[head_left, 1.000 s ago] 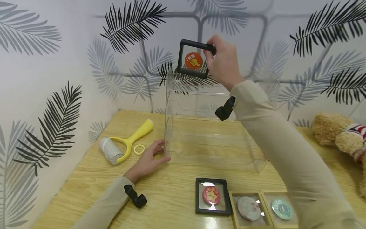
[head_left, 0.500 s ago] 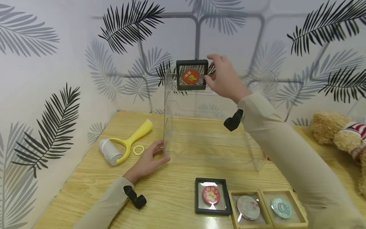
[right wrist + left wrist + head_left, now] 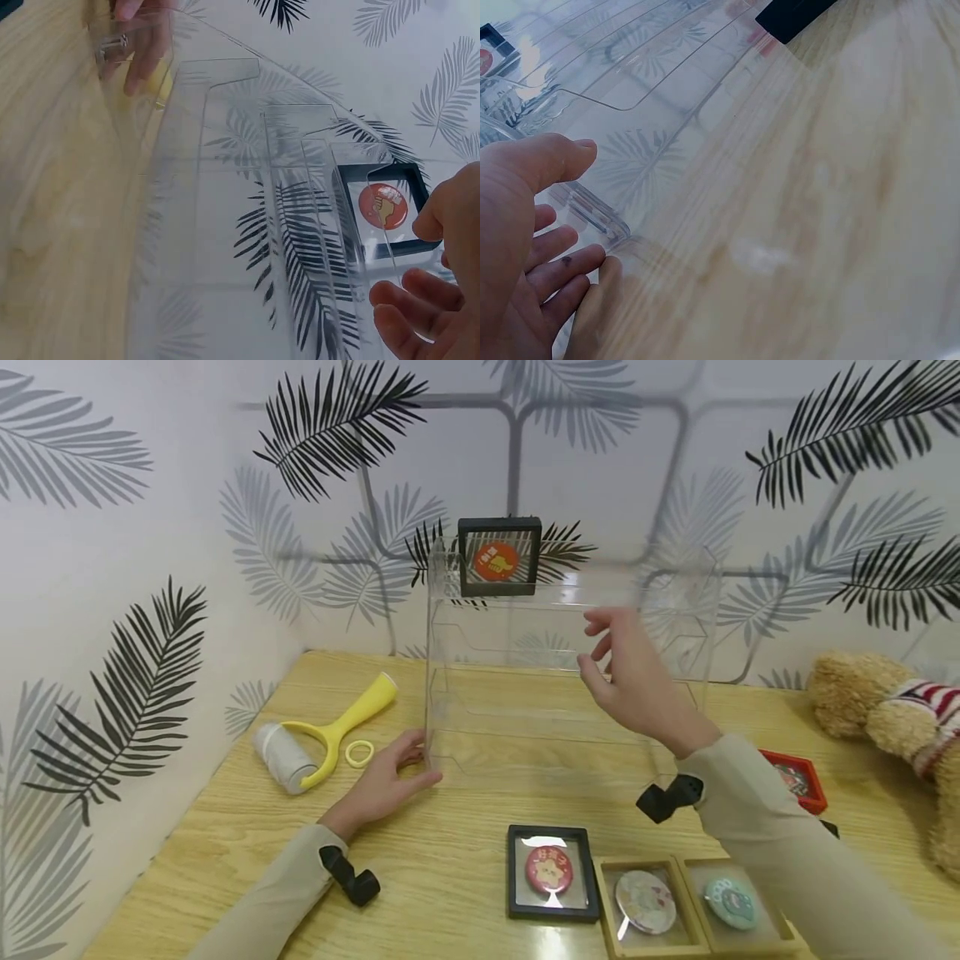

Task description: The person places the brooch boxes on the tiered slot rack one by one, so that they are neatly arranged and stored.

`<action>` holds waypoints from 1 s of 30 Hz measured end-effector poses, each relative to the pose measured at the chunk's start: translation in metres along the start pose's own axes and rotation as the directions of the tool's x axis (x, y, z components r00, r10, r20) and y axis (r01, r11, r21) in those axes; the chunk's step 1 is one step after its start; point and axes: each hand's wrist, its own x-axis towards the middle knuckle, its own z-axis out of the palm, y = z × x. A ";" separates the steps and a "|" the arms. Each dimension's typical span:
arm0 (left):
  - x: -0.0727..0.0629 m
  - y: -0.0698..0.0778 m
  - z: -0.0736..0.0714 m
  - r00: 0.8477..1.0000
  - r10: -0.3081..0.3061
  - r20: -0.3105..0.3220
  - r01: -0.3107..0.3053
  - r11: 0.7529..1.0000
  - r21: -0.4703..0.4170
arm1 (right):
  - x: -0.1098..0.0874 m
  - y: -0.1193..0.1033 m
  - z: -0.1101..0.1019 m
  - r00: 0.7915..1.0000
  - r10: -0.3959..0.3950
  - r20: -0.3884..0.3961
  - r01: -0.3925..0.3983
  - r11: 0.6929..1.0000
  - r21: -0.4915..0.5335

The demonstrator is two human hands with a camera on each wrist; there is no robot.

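Observation:
A clear acrylic tiered rack (image 3: pixel 540 722) stands on the wooden table. On its top tier, at the left end, a black display frame (image 3: pixel 462 560) with a red-orange badge (image 3: pixel 497 562) stands upright. My left hand (image 3: pixel 387 785) is at the rack's lower left side, fingers behind the edge and thumb in front; the left wrist view shows its fingers relaxed against the clear panel. In front of the rack my right hand (image 3: pixel 637 681) hangs in the air, fingers loosely bent and holding nothing. From the right wrist view, the framed badge (image 3: pixel 382 206) appears just beyond the right fingers.
Near the front lie a black frame with a pink badge (image 3: pixel 549 870) and two wooden frames (image 3: pixel 686 906) with round badges. A red frame (image 3: pixel 813 785) and a teddy bear (image 3: pixel 862 697) lie right. Left are a yellow-handled lint roller (image 3: pixel 360 706) and a yellow ring (image 3: pixel 359 753).
My right hand has lowered the black frame onto the rack's top tier, let it go, and drawn back down and to the right. The left hand has stayed at the rack's side.

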 end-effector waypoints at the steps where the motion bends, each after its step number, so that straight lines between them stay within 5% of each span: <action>1: 0.000 0.001 0.000 1.000 -0.003 0.002 0.003 1.000 -0.002 | -0.008 0.001 0.000 1.000 0.016 0.018 -0.016 1.000 0.008; 10: 0.000 -0.002 0.002 1.000 -0.009 0.011 0.009 1.000 0.000 | -0.069 0.007 0.006 0.981 -0.031 0.191 0.024 0.999 0.042; 15: 0.001 -0.003 0.001 1.000 -0.006 0.014 0.006 1.000 0.000 | -0.092 0.007 0.012 0.954 -0.042 0.298 0.006 0.993 0.119; 19: 0.002 0.000 0.000 1.000 -0.009 0.024 0.009 1.000 0.002 | -0.108 0.006 0.013 0.897 -0.011 0.442 -0.047 0.992 0.121; 25: 0.003 0.002 0.001 1.000 -0.012 0.020 0.012 1.000 0.005 | -0.124 0.001 0.011 0.746 0.026 0.666 -0.121 0.988 0.096; 27: 0.002 0.001 0.002 1.000 -0.017 0.017 0.017 1.000 0.009 | -0.128 0.000 0.013 0.716 0.007 0.698 -0.116 0.987 0.109; 30: 0.002 0.000 0.002 1.000 -0.021 0.014 0.020 1.000 0.017 | -0.134 -0.002 0.017 0.698 -0.018 0.716 -0.087 0.990 0.110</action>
